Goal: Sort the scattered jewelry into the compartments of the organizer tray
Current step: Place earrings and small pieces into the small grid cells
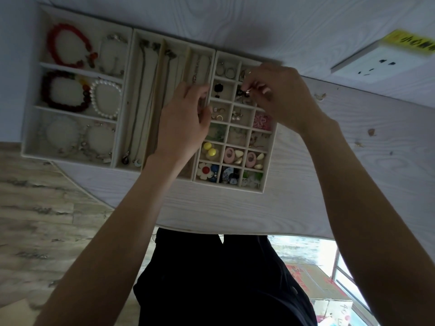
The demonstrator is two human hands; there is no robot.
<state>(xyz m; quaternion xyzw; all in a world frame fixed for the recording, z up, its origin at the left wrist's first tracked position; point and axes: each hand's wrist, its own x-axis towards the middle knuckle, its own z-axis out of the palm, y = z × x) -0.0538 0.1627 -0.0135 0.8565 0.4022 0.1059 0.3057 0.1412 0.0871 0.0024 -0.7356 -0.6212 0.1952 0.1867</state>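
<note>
A cream organizer tray (231, 187) with many small square compartments sits on the pale wooden table and holds earrings, rings and charms. My right hand (280, 95) hovers over its upper right compartments and pinches a small silvery earring (247, 91) between thumb and fingertips. My left hand (186, 118) lies over the tray's left wall with its fingers curled; whether it holds anything is hidden. To the left, a long-slot tray (136, 104) carries necklaces, and a bracelet tray (35, 107) holds red, dark and pearl bracelets.
A white wall socket (376, 64) with a yellow label sits at the upper right. Small specks lie on the table (235, 208) to the right of the trays. The floor shows at the left, beyond the table's edge.
</note>
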